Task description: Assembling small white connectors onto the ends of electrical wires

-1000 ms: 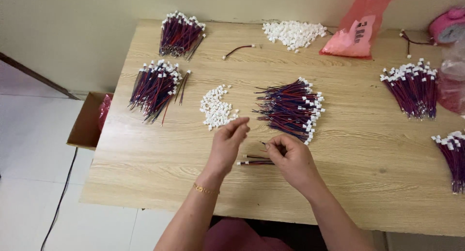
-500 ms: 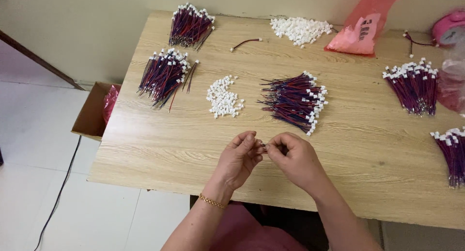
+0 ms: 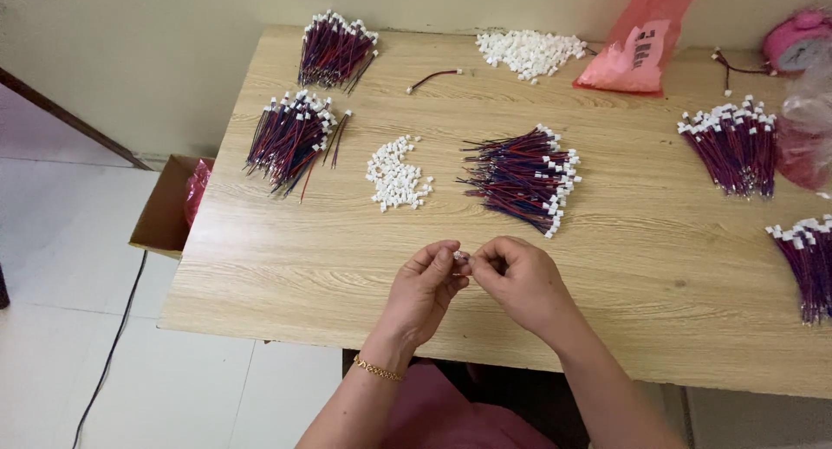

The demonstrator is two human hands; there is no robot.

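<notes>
Both hands meet above the near middle of the wooden table (image 3: 286, 267). My left hand (image 3: 425, 284) pinches a small white connector (image 3: 460, 256) between thumb and fingers. My right hand (image 3: 518, 280) pinches it from the other side, fingertips touching the left hand's; any wire it holds is hidden by the fingers. Just beyond the hands lie a small heap of loose white connectors (image 3: 396, 175) and a bundle of red and blue wires with white ends (image 3: 523, 178).
More wire bundles lie at the left (image 3: 290, 139), far left (image 3: 334, 50), right (image 3: 732, 146) and right edge (image 3: 806, 254). A larger white connector pile (image 3: 530, 50), a pink bag (image 3: 640, 46) and a single wire (image 3: 433, 79) sit at the back. A cardboard box (image 3: 169, 208) stands on the floor.
The hands have come up off the table surface and drawn together with the connector between the fingertips. The few wires seen under the hands a second ago are no longer visible.
</notes>
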